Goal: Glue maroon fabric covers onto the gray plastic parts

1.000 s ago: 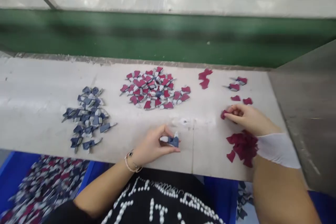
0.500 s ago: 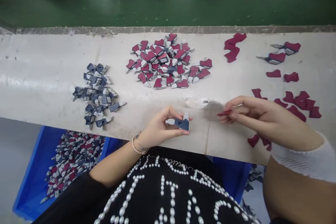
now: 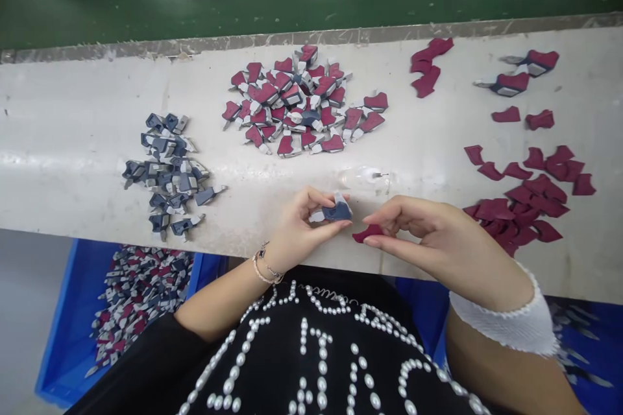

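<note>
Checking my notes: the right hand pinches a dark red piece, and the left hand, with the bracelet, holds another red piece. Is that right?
No: the head view shows the left hand holding a grey-blue piece, not red. The right hand pinches a dark red piece, and the left wrist wears the bracelet.

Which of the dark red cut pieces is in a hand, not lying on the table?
The small dark red piece pinched in the right hand. All the others lie loose on the white table, like the heap beside that hand.
</note>
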